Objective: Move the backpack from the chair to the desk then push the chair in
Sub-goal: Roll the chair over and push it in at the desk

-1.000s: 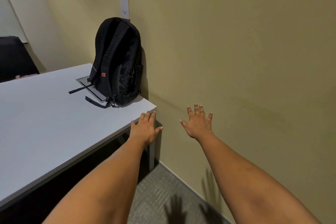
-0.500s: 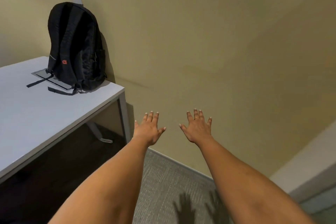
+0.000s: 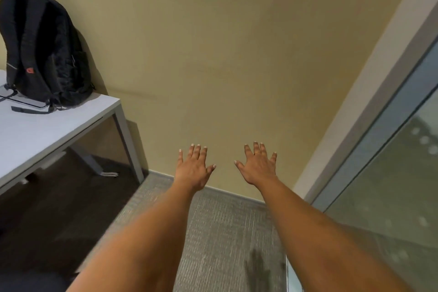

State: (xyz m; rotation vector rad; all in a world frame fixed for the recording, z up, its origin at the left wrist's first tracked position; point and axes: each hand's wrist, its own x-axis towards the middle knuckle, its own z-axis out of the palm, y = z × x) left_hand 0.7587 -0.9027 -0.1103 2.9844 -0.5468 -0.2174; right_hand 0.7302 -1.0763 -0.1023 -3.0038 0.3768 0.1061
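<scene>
Both hands, my left hand [image 3: 194, 168] and right hand [image 3: 258, 168], hang empty with fingers spread before the beige wall [image 3: 225, 54]. I see the black fabric backpack [image 3: 46, 50] standing upright on the white desk [image 3: 35, 130], against the wall.

My one camera sits on my head, tilted forward and down along both outstretched arms toward a wall [image 3: 213, 42] fairly near ahead. The desk [image 3: 47, 130] corner fills the frame's left edge, a glass panel [image 3: 391, 185] the right.
</scene>
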